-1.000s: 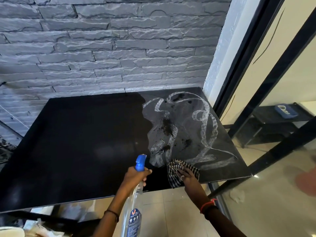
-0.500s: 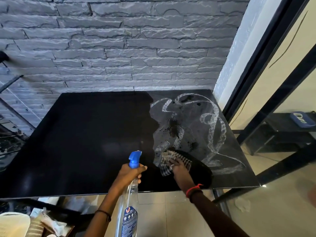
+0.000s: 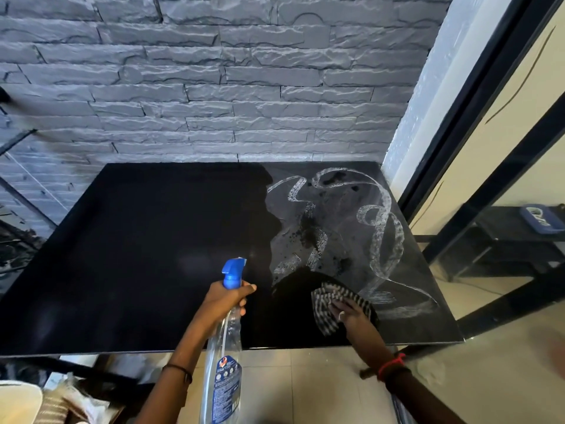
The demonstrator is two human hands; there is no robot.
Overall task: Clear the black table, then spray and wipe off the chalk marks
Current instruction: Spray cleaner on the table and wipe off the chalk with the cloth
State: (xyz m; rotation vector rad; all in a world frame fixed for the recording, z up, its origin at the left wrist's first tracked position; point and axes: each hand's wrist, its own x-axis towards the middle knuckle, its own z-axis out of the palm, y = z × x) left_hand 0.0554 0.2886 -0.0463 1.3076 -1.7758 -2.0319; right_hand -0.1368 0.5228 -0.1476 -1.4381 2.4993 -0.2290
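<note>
From the head camera, the black table (image 3: 137, 255) stands against a grey brick wall (image 3: 214, 87). White chalk marks (image 3: 379, 234) loop over the table's right part. The left hand (image 3: 227, 301) is wrapped tight around a clear spray bottle (image 3: 224, 356) with a blue top, at the table's near edge. The right hand (image 3: 351, 313) lies flat, pressing a striped cloth (image 3: 330, 304) onto the table just beside the chalk marks.
</note>
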